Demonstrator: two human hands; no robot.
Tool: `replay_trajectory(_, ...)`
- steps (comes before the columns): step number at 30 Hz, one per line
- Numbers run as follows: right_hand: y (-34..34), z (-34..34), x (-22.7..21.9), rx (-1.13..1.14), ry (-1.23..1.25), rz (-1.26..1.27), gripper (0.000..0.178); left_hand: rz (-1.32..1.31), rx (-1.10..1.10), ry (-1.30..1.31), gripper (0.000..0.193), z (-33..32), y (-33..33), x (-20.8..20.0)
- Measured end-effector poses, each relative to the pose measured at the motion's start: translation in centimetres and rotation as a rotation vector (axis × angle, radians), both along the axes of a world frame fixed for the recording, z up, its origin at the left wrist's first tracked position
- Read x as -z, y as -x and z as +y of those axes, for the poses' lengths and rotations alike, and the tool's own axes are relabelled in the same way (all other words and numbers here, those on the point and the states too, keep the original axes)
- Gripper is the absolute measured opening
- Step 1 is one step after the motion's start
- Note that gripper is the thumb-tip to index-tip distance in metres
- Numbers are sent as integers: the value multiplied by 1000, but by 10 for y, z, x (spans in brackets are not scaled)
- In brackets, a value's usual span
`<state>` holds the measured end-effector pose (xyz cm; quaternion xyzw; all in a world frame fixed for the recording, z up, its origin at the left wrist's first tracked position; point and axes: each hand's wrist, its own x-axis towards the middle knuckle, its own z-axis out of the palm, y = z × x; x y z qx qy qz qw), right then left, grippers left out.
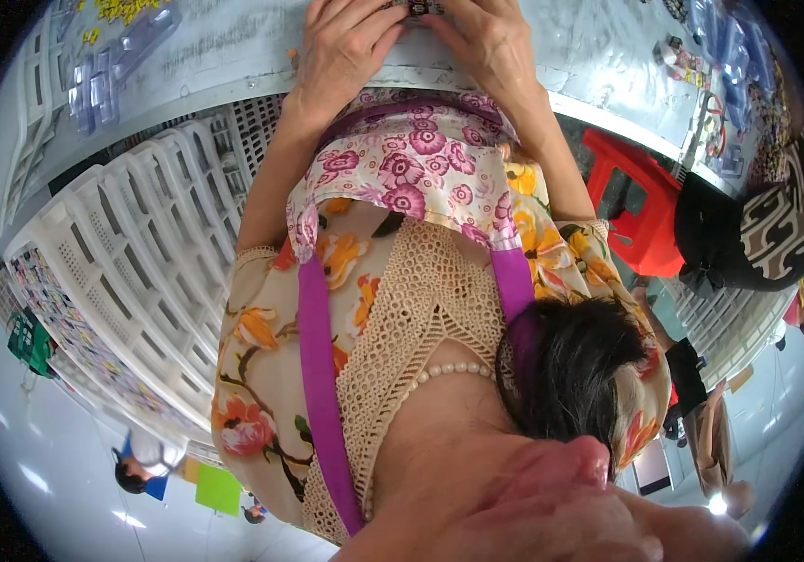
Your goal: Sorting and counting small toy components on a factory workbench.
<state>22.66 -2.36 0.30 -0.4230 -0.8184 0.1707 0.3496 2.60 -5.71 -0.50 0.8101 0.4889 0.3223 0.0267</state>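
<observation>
The left hand (346, 42) and right hand (491, 47) bend near a small dark thing (420, 7); I can't tell if they pinch.

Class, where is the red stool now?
In the head view, the red stool is at right, just beyond the right forearm, below the table's edge.

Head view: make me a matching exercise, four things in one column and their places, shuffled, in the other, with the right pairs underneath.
Column one
1. Bare left hand
2. Small yellow pieces
3. Red plastic stool
4. Slotted white plastic crates

Column two
A. Right of the purple-flowered white apron
B. Upper left, beside clear plastic trays
C. Left of the apron
D. Top edge, next to the bare right hand

Pairs: 1-D, 2-B, 3-A, 4-C
</observation>
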Motion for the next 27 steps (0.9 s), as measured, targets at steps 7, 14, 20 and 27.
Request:
replay_trajectory(7, 8, 0, 9, -105, -81, -66, 31, -7, -19, -18, 18, -1, 1, -2)
replay_trajectory(14, 7, -7, 17, -103, -96, -119, 36, -15, -24, -10, 18, -2, 1, -1)
replay_trajectory(20, 3, 1, 15, -167, -37, -130, 35, -34, -22, -17, 18, 0, 2, 5)
replay_trajectory(27, 1, -2, 17, -166, -115, -201, 34, -39, -29, -11, 17, 1, 2, 5)
